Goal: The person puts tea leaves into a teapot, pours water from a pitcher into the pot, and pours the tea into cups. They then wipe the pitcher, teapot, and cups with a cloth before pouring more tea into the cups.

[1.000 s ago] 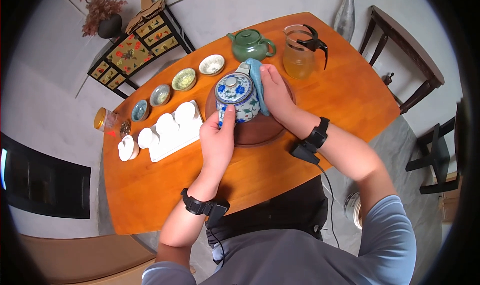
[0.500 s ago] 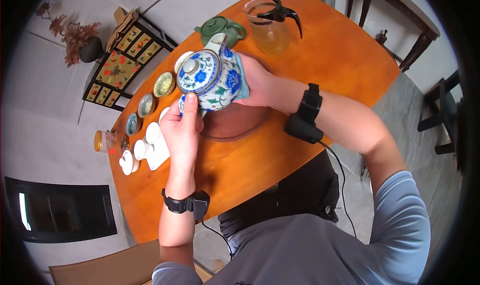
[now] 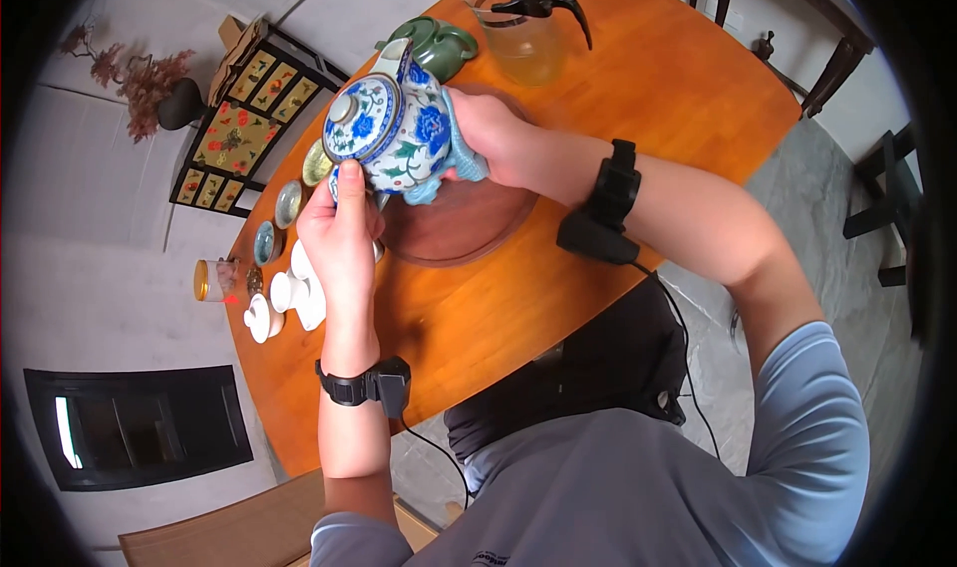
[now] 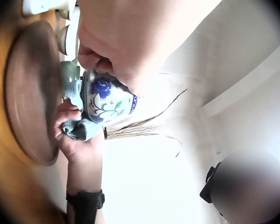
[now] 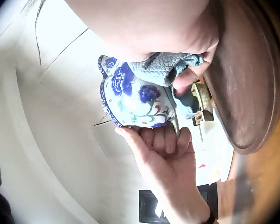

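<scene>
A blue-and-white flowered teapot [image 3: 424, 134] with its lid on is held up over a round brown board [image 3: 469, 233], tilted so the lid faces left. My left hand [image 3: 337, 238] grips its handle, with the thumb up beside the lid. Against the far side and underside of the pot, my right hand [image 3: 490, 137] holds a light blue cloth [image 3: 465, 153]. The right wrist view shows the cloth [image 5: 161, 67] bunched between the right fingers and the pot's belly. In the left wrist view, right fingers curl round the cloth [image 4: 86, 128] under the pot.
Behind the pot stand a green teapot [image 3: 444, 54] and a glass pitcher [image 3: 523, 49] of yellowish liquid. Along the left are small bowls [image 3: 289, 205], white cups [image 3: 289, 290], a lidded white cup [image 3: 262, 318] and a gold-lidded jar [image 3: 211, 280].
Both hands have raised the flowered teapot from over the board, moving it left and tilting it. The cloth has shifted from its side round to its underside. The head view has turned.
</scene>
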The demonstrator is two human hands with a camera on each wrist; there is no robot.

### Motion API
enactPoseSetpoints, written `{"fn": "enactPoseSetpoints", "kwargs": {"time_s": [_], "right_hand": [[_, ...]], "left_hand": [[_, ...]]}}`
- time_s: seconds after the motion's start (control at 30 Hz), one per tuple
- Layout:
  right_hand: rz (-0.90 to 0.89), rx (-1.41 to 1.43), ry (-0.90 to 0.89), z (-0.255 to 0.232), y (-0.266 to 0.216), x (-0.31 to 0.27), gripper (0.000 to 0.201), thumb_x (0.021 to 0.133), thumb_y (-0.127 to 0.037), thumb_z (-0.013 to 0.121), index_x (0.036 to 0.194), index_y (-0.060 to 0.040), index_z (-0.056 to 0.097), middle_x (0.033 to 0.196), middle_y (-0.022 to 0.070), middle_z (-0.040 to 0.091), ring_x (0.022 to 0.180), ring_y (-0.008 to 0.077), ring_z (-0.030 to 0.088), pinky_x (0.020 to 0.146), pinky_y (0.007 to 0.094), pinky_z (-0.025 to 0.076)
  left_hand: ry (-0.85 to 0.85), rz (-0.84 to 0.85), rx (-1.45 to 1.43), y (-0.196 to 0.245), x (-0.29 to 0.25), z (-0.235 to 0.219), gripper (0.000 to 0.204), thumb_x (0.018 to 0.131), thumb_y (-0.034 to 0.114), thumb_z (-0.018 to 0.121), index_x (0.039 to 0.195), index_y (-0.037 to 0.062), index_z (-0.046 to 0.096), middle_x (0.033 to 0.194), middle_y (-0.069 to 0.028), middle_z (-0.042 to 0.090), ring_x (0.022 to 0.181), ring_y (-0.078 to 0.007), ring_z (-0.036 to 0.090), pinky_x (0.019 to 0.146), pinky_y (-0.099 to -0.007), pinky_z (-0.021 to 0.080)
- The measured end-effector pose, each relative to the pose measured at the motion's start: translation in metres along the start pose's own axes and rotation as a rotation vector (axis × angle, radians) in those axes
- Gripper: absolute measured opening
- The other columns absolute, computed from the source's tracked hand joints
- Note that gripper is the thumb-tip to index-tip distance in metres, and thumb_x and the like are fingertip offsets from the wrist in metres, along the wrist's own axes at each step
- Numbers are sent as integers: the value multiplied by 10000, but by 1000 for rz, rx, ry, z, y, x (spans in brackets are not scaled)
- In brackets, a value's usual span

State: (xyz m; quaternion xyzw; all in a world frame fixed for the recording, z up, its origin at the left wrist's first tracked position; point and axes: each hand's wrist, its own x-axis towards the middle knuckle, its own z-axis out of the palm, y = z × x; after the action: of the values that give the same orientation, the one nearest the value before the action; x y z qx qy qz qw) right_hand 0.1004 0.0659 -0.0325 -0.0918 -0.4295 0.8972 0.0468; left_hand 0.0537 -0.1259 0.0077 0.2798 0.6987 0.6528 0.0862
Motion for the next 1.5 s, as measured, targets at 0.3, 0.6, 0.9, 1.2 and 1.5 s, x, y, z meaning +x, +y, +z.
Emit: {"fn": "enactPoseSetpoints", "kwargs": {"time_s": [0.3, 0.6, 0.9, 1.2, 1.5], "right_hand": [[-294, 313, 133, -13, -15, 16, 464, 1080, -479, 504, 1077, -43, 664, 858, 73, 694, 614, 198, 648, 566, 387, 560], [-539, 189, 232, -20, -12, 19, 535, 1154, -417, 288, 1330, 10, 559, 1158, 191, 698, 943, 284, 740, 765, 410, 654], [-296, 317, -100, -5, 2, 7, 561, 1161, -423, 248, 1524, -39, 438, 1488, 143, 557, 1347, 292, 574, 1158, 473, 482], [-243, 451, -274, 5, 2, -4, 511, 1147, -455, 332, 1422, -96, 570, 1399, 78, 637, 1276, 246, 610, 1106, 419, 498], [-169, 536, -366, 11, 4, -8, 525, 1135, -470, 336, 1496, -129, 508, 1490, 108, 579, 1345, 315, 573, 1124, 538, 472]], "left_hand": [[71, 44, 28, 29, 9, -17, 470, 1114, 350, 553, 708, 150, 426, 597, 86, 279, 516, -53, 221, 493, -271, 196], [168, 5, -85, 46, 16, -47, 507, 1092, 425, 583, 700, 168, 389, 634, 79, 261, 575, -70, 226, 534, -276, 226], [3, -118, -233, 35, 12, -41, 476, 1075, 473, 592, 747, 164, 439, 654, 86, 235, 571, -66, 225, 516, -265, 203], [-126, -203, -379, 30, 12, -7, 467, 1104, 421, 553, 735, 160, 436, 598, 78, 242, 533, -67, 241, 479, -249, 244], [-118, -199, -331, 29, 19, 4, 536, 1086, 488, 559, 703, 186, 338, 629, 88, 200, 554, -62, 202, 500, -254, 206]]}}
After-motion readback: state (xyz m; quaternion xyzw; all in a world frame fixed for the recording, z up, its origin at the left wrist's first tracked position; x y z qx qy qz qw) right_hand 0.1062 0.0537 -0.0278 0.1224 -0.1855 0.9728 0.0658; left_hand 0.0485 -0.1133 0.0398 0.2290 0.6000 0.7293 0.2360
